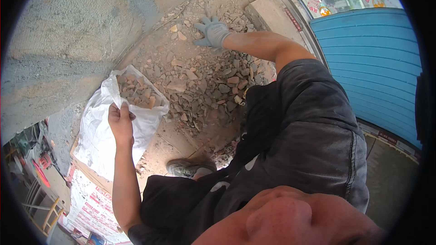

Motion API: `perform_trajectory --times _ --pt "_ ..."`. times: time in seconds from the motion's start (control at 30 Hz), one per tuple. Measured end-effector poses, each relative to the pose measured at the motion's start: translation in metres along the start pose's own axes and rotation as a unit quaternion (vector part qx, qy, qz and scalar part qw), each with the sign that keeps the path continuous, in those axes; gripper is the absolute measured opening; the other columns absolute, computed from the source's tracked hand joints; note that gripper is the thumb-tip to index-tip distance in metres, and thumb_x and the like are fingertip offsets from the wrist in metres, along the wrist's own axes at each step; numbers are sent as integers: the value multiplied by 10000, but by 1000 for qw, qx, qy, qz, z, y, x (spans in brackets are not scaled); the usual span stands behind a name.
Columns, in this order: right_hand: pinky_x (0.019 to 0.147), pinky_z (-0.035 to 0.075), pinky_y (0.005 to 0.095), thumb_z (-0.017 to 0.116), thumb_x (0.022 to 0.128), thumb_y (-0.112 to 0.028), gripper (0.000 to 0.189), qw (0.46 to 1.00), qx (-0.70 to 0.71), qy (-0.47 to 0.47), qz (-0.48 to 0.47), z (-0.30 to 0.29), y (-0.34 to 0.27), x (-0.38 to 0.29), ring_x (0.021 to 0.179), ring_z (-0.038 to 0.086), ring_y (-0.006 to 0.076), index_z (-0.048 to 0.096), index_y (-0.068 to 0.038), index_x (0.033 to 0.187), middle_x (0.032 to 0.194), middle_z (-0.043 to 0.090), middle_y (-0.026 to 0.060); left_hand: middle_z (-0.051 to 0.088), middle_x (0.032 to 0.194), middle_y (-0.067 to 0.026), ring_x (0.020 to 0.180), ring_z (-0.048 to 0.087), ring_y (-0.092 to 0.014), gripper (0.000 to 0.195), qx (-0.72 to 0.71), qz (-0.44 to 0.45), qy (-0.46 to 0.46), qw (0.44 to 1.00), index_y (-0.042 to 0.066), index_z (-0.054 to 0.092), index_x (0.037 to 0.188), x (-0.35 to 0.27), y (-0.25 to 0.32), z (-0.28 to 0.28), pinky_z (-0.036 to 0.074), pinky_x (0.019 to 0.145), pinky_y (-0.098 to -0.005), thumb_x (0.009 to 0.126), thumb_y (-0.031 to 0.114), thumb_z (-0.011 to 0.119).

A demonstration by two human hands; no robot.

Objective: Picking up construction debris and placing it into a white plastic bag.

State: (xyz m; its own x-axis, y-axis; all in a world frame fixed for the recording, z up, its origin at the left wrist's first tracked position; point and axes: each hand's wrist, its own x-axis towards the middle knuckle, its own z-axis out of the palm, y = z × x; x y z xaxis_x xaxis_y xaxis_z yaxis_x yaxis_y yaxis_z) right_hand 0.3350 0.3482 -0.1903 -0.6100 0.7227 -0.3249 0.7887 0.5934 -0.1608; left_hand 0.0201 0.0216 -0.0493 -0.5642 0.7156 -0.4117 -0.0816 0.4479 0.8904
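My bare left hand [121, 120] pinches the near rim of a white woven sack [102, 132], whose mouth gapes and shows broken rubble [136, 90] inside. To the upper right, my right hand [212, 34] wears a grey work glove, its fingers spread on the debris. Under and around it lies a heap of stone and mortar rubble [204, 88], finer and dustier toward the wall, with larger chunks near my body. Whether the gloved palm touches any one piece is hidden.
A rough plastered wall [78, 23] rises at the upper left. A blue slatted panel [368, 61] and a metal frame [316, 44] stand at the right, beside a concrete ledge [269, 13]. My shoe [182, 168] is below the heap. Printed sheeting [92, 207] and tools lie at lower left.
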Motion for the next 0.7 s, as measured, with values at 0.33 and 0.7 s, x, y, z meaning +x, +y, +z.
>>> perform_trajectory --times 0.33,0.7 --pt "1225 281 555 738 722 -769 1112 986 48 5 161 -24 -26 50 1509 280 445 290 -293 1622 1675 243 191 603 806 -7 654 521 -68 130 -8 -5 -14 1000 16 591 1042 -18 4 -16 456 623 -243 1032 145 608" --pt "926 546 451 822 774 -433 786 991 2 -110 -71 2 -32 14 1097 686 316 530 -249 1480 1293 658 178 586 753 -20 627 537 -92 184 9 22 -47 999 -18 586 1038 -17 1 -4 444 585 -256 1035 165 613"
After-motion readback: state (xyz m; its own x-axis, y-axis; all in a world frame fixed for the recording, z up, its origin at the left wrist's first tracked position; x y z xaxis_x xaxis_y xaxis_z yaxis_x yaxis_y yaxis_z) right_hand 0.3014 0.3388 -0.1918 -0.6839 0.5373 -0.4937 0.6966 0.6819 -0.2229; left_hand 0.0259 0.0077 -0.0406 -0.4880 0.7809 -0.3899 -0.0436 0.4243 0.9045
